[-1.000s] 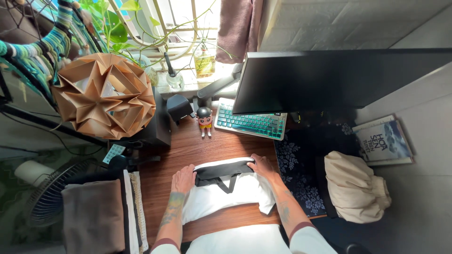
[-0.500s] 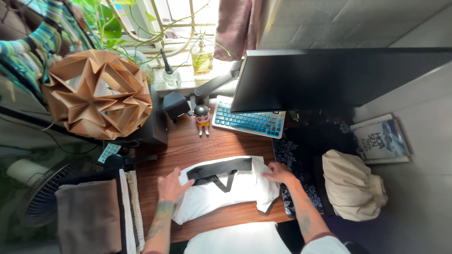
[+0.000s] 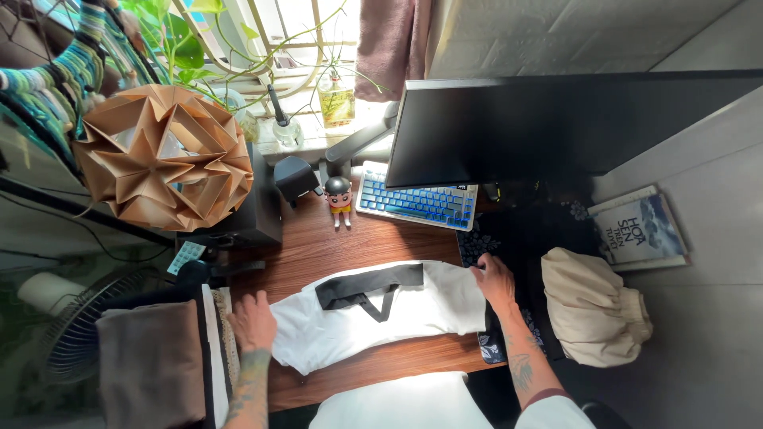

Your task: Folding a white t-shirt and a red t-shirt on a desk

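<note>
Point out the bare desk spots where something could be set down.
Bare wood lies between the white garment and the keyboard, around the small figurine, and along the near desk edge. The left side is crowded by stacked cloths.
</note>
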